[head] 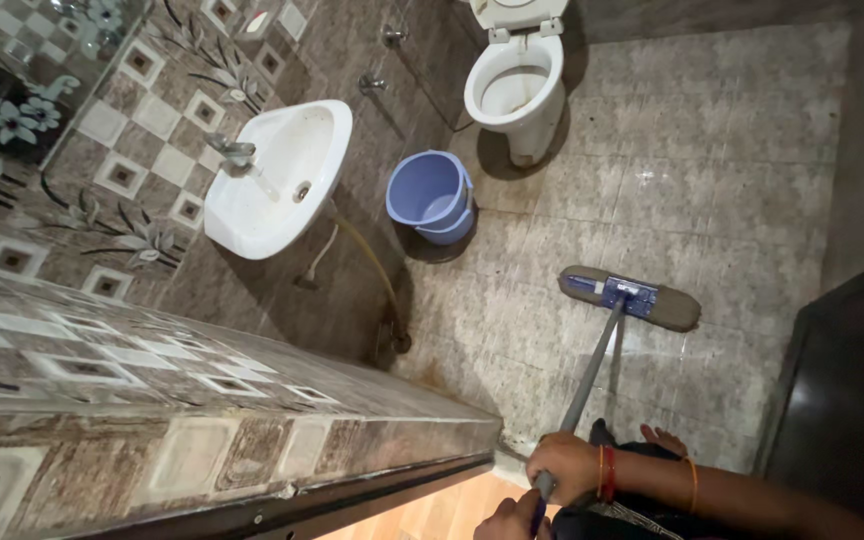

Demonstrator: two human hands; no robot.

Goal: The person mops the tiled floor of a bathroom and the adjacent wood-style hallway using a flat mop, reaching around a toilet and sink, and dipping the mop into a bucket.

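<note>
A flat mop with a grey pad and blue bracket (pixel 630 297) lies on the wet tiled floor (pixel 712 170). Its grey handle (pixel 592 370) runs back toward me. My right hand (pixel 567 465), with bangles on the wrist, is closed around the handle near its upper end. My left hand (pixel 512 520) sits just below it at the picture's bottom edge, partly cut off, and also grips the end of the handle. A bare foot (pixel 664 438) shows beside my right forearm.
A blue bucket (pixel 430 195) stands on the floor under a white wall sink (pixel 277 175) with a metal tap (pixel 232 152). A white toilet (pixel 515 85) stands at the far end. A patterned tiled wall (pixel 152 400) fills the left; a dark door (pixel 852 400) is at the right.
</note>
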